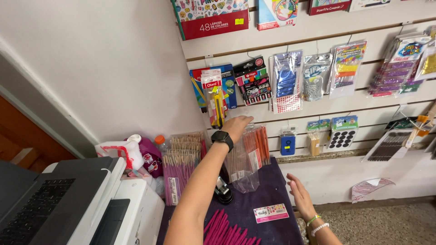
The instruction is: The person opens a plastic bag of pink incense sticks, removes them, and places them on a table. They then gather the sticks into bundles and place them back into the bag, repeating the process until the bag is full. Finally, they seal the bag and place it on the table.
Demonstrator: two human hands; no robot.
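Left hand reaches up, fingers closed on the top of a clear packet of orange sticks, steadying it upright against the slatted wall. Right hand hovers released, empty, over the purple desk edge.

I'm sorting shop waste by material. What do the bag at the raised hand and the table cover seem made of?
The bag looks like thin clear glossy plastic film: the orange sticks show through. The table cover looks like matte purple fabric, soft and unshiny, though felt or paper can't be excluded.
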